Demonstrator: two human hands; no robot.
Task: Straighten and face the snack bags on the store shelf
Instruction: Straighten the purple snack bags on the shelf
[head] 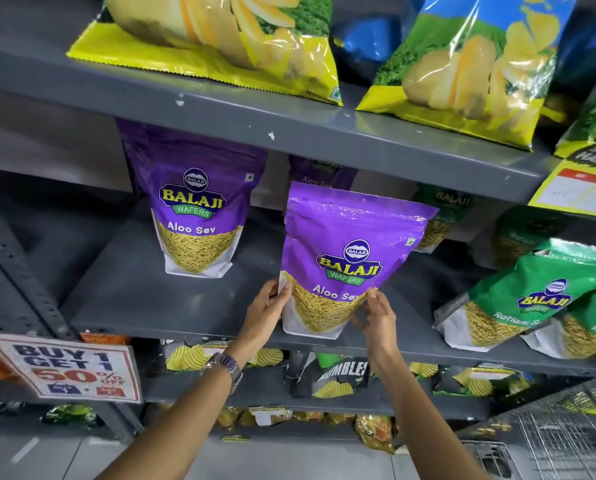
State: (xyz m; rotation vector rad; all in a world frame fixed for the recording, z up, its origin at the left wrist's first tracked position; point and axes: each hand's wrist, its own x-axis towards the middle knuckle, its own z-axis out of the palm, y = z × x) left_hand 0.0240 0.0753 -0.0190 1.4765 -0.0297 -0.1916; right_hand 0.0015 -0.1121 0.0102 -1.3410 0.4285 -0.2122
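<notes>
A purple Aloo Sev bag (353, 244) stands upright at the front edge of the grey middle shelf (158, 299), label facing me. My left hand (267, 311) grips its lower left corner. My right hand (376, 315) pinches its lower right side. A second purple Aloo Sev bag (197, 206) stands further back on the left. Another purple bag (319, 173) is partly hidden behind the held one. Green Ratlami Sev bags (531, 299) lean at the right of the same shelf.
Large yellow chip bags (220, 39) lie on the upper shelf (289, 129). A "Buy 1 Get 1" sign (71, 367) hangs at lower left. Dark snack bags (338, 375) fill the lower shelf. A wire basket (549, 434) sits at bottom right.
</notes>
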